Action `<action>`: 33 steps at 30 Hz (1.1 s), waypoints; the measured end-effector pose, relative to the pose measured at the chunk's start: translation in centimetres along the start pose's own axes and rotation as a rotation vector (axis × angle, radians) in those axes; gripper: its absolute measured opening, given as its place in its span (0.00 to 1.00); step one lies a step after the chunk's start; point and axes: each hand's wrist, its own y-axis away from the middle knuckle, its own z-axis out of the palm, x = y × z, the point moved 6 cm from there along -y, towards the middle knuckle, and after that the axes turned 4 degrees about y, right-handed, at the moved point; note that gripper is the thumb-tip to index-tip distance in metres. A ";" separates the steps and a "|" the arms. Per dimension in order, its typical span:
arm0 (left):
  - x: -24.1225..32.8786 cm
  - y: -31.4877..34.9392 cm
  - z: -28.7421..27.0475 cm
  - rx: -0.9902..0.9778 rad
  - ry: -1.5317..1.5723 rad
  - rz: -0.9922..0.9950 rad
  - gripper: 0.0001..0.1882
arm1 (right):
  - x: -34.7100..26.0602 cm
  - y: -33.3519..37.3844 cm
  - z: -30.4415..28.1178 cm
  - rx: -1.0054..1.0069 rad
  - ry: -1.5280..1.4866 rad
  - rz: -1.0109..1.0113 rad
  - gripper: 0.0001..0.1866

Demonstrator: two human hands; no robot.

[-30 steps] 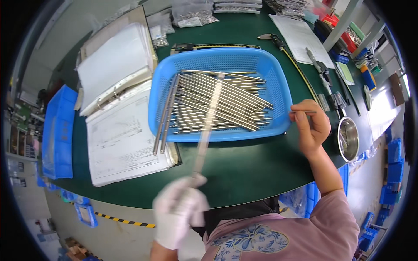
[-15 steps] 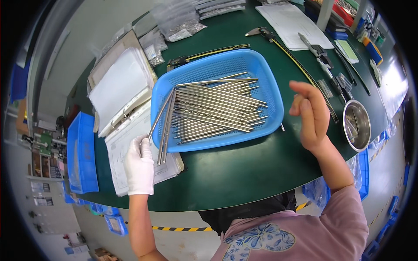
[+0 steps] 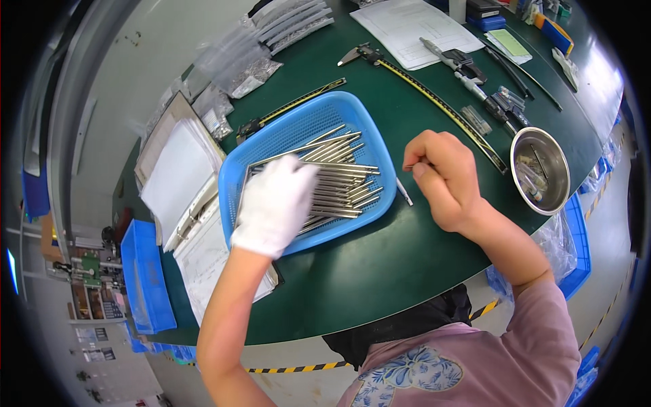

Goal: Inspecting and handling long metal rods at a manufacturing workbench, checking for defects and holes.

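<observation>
A light-blue perforated plastic basket (image 3: 389, 146) holds many thin silvery metal rods (image 3: 342, 195), lying crossed over one another. My left hand (image 3: 274, 207), in a white glove, reaches over the basket's near left side onto the rods. Motion smears its fingers, so whether they grip a rod cannot be told. Bare and raised to the right of the basket, my right hand (image 3: 444, 182) is closed, thumb against curled index finger. A tiny dark bit shows at its fingertips, too small to name. Between basket and right hand lies a slim white pen-like stick (image 3: 405, 192).
On the green table (image 3: 352, 271) lie calipers (image 3: 434, 98) behind the basket and a micrometer (image 3: 468, 78). A steel bowl (image 3: 557, 169) with small parts stands right. An open binder (image 3: 180, 169) and blue bin (image 3: 146, 278) are left; bagged parts (image 3: 254, 74) lie behind.
My left hand has moved from the rod ends at the basket's left edge to over the rods inside. My right hand's fingers have curled in. The whole view has shifted.
</observation>
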 end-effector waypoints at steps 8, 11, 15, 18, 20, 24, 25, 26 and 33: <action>2.9 -5.9 5.3 -0.390 0.226 0.158 0.09 | 0.2 -0.3 -0.6 0.057 0.029 0.008 0.05; 2.2 -6.1 5.4 -0.349 0.225 0.212 0.06 | 0.2 -0.5 -0.3 0.024 0.065 -0.015 0.05; -1.4 -5.3 2.6 -0.121 0.223 0.061 0.05 | 0.4 -0.6 -0.3 0.027 0.080 -0.035 0.05; -6.2 -2.8 1.4 -0.151 0.046 -0.173 0.05 | -0.2 -0.8 0.0 0.049 0.117 -0.072 0.05; -8.6 -1.2 1.2 -0.120 0.124 -0.287 0.06 | -0.6 -0.8 0.4 0.040 0.152 -0.114 0.05; -7.9 -0.1 -3.3 0.327 0.763 -0.374 0.10 | -0.7 -0.3 1.2 0.015 0.184 -0.180 0.08; -7.0 0.3 -4.6 0.341 0.763 -0.388 0.10 | -0.7 -0.1 1.2 0.010 0.151 -0.188 0.09; -6.5 1.1 -5.6 0.409 1.050 -0.516 0.09 | -0.9 -0.1 1.1 -0.033 0.143 -0.196 0.09; 2.9 8.8 -1.6 0.091 1.841 -1.031 0.14 | -4.9 -2.1 2.9 -0.281 -0.387 -0.168 0.03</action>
